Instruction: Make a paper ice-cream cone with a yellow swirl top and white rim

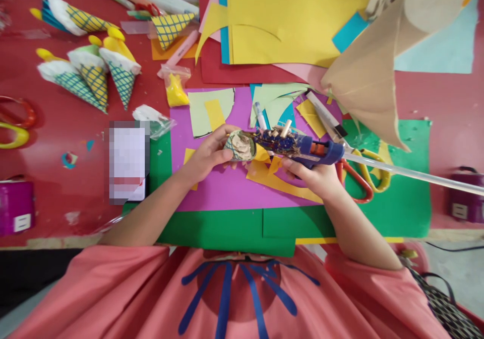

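One dark-blue plastic glue gun (298, 146) is gripped by the curled right hand (315, 178); beside its nozzle (262, 137), one paper-stuffed, lattice-patterned cone (241, 146), tip hidden, by the curled left hand (212, 152).

One camera, worn on the person's head, is looking forward and steeply down over the pink shirt (159, 298), which is filling the near side. It is facing across the red table (22, 72), hanging close enough that the left hand (209, 152) and right hand (319, 178) are showing around the middle. The view is spanning widely: its left side is cutting off a purple box (17, 203), its far side is cropping yellow sheets (302, 16), and grey floor (457, 261) is appearing near right, past the table.
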Motion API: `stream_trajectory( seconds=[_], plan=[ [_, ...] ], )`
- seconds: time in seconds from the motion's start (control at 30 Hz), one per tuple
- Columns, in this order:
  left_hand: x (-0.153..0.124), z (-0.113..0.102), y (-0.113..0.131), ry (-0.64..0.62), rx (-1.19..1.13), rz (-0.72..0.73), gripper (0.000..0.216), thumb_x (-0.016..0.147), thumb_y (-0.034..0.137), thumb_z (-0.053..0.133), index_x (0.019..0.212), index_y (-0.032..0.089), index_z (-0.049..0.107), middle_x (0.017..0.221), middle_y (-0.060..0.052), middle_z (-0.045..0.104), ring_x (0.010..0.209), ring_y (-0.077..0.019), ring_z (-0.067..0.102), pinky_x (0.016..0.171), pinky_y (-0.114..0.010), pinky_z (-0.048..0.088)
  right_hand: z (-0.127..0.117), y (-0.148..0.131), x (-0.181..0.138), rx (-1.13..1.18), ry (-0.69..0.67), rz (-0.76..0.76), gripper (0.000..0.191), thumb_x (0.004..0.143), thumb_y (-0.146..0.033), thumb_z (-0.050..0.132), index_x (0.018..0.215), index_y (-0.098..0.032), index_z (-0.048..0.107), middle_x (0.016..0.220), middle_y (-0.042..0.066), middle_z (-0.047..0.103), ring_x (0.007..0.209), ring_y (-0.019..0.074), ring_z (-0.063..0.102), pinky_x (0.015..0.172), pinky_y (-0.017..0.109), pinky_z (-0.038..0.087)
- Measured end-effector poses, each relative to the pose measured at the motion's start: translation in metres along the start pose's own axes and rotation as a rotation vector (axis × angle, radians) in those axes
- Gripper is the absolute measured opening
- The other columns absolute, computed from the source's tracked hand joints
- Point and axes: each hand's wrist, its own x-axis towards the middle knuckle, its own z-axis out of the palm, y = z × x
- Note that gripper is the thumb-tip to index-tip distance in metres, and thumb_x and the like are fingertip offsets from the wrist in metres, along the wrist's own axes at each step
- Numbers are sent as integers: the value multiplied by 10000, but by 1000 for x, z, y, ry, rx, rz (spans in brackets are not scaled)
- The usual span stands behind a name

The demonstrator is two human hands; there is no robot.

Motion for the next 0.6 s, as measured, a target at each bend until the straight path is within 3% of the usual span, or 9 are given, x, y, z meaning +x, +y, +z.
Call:
stream_trajectory(
  seconds=[0.3,0.6],
  plan=[
    [0,-2,-3,62,40,49,524,766,531,783,1160,267,559,888,6,652,570,-73,591,469,-169,428,1,-2,1,-12,38,4,312,783,-483,726,800,-173,698,629,13,641,539,132,550,589,299,533],
    [1,-1,-3,99,12,119,509,773,475,796,1156,260,539,885,0,651,575,-79,609,423,-155,407,2,-4,0,91,72,81,263,765,-417,745,827,-174,667,570,-27,581,490,107,523,494,252,465]
  ],
)
